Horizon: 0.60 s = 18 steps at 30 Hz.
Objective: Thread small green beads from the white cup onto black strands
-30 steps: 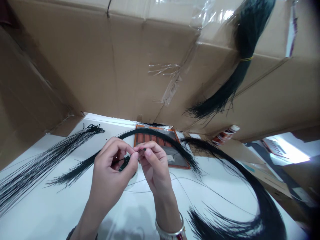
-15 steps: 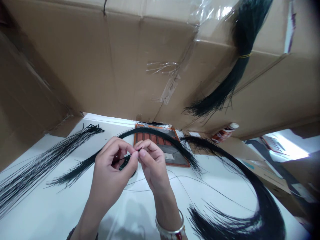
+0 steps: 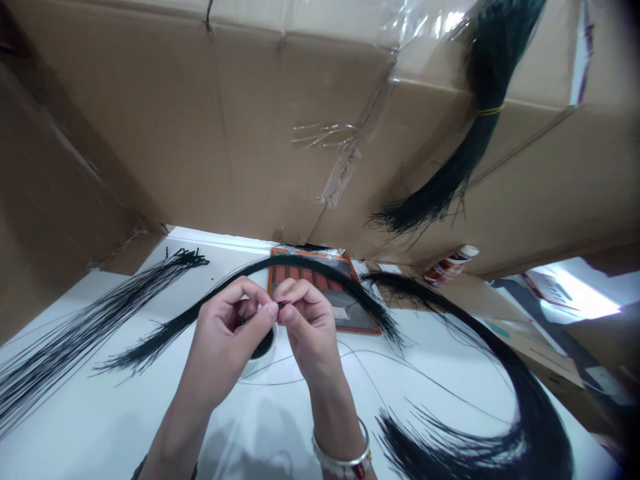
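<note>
Apparently for fine control, the left hand (image 3: pixel 233 333) and right hand (image 3: pixel 311 327) meet fingertip to fingertip above the table (image 3: pixel 100 427), each closed in a pinch on a thin dark strand (image 3: pixel 281 305). Its visible part runs roughly left to right; fingers hide the ends, so which way it points is unclear. Just past the left thumb stands a cup (image 3: pixel 260 367), presumably for easy reach; farther, a bundle (image 3: pixel 310 262) arches.

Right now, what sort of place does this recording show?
Probably a makeshift indoor spot for handwork: a white table hemmed in by brown cardboard, with bundles of dark strands lying on it.
</note>
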Each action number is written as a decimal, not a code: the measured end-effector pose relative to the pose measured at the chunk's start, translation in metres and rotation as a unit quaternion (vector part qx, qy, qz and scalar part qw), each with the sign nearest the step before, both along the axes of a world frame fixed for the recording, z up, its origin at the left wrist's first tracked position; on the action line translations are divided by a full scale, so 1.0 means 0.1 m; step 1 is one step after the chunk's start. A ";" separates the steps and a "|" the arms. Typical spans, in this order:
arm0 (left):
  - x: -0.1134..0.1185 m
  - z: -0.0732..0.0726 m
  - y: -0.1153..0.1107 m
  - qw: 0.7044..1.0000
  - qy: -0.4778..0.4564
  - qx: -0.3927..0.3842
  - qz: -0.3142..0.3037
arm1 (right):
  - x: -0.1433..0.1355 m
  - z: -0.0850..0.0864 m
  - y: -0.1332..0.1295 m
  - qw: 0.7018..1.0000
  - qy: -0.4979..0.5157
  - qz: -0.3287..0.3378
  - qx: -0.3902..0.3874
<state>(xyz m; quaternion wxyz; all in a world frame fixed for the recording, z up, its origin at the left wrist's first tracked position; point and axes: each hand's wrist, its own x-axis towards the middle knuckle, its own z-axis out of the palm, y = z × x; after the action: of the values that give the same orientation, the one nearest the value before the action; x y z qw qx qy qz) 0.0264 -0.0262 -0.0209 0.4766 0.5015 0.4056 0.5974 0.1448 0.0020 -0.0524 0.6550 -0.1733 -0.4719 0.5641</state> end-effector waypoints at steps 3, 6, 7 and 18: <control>0.01 0.01 0.00 0.999 -0.024 -0.018 -0.024 | 0.01 0.00 -0.01 1.000 0.001 -0.007 -0.006; 0.01 0.02 -0.01 0.998 -0.037 -0.024 -0.044 | 0.02 0.01 -0.01 1.000 -0.014 -0.010 -0.004; 0.00 0.01 -0.01 0.998 -0.039 -0.023 -0.050 | 0.02 0.02 -0.02 1.000 -0.020 -0.009 -0.002; 0.00 -0.06 -0.02 0.994 -0.059 0.018 -0.088 | 0.02 0.03 -0.01 0.999 0.014 -0.026 -0.022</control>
<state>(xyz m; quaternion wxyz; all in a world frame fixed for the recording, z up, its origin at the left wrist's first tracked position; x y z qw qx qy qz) 0.0267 -0.0278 -0.0268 0.5409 0.5077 0.3205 0.5890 0.1463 0.0007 -0.0498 0.6719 -0.1920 -0.4453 0.5598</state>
